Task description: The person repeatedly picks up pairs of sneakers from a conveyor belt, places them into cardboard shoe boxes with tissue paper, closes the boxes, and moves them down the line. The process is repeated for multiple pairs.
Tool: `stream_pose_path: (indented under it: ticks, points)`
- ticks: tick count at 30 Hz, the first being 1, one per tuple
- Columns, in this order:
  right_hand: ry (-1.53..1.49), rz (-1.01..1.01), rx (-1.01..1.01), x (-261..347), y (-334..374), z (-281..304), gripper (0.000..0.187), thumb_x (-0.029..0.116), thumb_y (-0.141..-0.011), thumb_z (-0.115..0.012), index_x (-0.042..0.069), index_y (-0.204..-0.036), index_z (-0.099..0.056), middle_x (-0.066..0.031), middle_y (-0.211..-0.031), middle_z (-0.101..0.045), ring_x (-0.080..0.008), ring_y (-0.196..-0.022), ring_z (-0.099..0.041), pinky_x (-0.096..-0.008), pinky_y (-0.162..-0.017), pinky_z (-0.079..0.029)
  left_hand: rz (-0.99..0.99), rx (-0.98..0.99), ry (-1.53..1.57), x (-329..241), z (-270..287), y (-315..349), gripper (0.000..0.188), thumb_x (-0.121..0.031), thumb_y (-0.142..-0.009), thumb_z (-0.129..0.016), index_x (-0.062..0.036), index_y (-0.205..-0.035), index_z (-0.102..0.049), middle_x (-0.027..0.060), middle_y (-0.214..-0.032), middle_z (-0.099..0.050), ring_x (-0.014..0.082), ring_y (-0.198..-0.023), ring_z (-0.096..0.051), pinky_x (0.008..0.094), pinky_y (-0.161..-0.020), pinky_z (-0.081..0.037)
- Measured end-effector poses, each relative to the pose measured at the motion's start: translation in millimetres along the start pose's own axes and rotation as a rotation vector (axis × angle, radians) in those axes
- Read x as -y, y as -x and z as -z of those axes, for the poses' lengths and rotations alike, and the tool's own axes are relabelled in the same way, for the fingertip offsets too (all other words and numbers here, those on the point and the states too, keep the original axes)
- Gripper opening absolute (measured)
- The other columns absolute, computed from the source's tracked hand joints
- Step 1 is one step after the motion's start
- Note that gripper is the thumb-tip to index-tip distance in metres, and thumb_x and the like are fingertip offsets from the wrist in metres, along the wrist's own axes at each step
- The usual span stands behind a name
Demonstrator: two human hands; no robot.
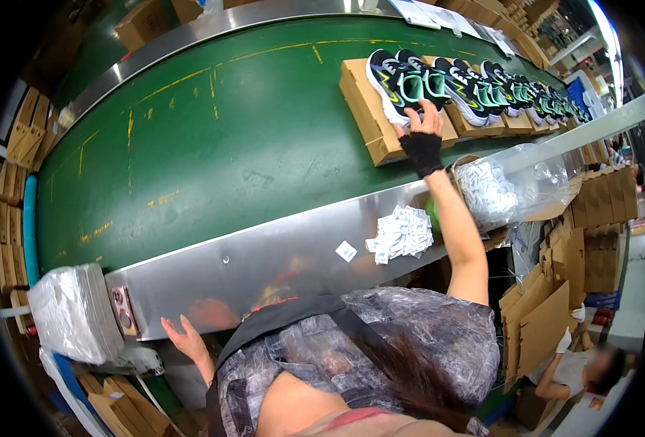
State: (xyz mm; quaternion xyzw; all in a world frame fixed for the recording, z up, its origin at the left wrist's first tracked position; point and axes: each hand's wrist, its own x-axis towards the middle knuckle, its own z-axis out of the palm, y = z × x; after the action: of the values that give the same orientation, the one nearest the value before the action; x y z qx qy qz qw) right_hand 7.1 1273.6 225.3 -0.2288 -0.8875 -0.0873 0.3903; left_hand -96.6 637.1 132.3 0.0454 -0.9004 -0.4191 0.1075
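Note:
My right hand [422, 135], in a black fingerless glove, reaches out to a pair of black, white and mint-green sneakers [408, 84]. Its fingers are apart at the heel end of the pair; whether they press on the shoes I cannot tell. The sneakers lie on a brown cardboard box [364, 120] on the green belt. My left hand [186, 338] is bare and open, just off the near side of the metal ledge [264, 251]. Small white packets [404, 233] lie heaped on the ledge below my right forearm, with a single packet [346, 251] beside the heap.
More sneakers on boxes [475, 95] run in a row to the right along the green belt [250, 131]. A clear bag of white packets [486, 189] stands right of my forearm. A phone [124, 311] and plastic-wrapped stack [76, 313] are at left. Another person [581, 371] works at lower right.

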Motion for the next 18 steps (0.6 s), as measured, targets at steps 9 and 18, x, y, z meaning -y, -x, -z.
stream_pose_path:
  ticks: [9,18]
  points:
    - [0.087,-0.333,0.911,-53.2,-87.5,-12.5,0.069,0.057,-0.054,-0.065,0.007,-0.101,-0.063,-0.0145,-0.101,-0.061,-0.0277,-0.100,-0.054,-0.0315,-0.095,-0.032,0.064,0.132,0.042,-33.2,-10.2,-13.8,0.050,-0.015,-0.085,-0.054,0.0017,-0.128,-0.034,0.0203,-0.124,-0.043,0.0263,-0.114,-0.044,0.0346,-0.089,-0.038]
    - [-0.269,-0.360,0.833,68.9,-120.1,69.0,0.055,0.051,-0.063,-0.067,0.002,-0.088,-0.064,-0.0138,-0.078,-0.064,-0.0236,-0.076,-0.062,-0.0306,-0.071,-0.046,-0.221,0.324,-0.121,-73.4,-12.8,-46.6,0.036,-0.016,-0.086,-0.054,0.0042,-0.115,-0.049,0.0140,-0.111,-0.055,0.0195,-0.102,-0.052,0.0288,-0.084,-0.041]
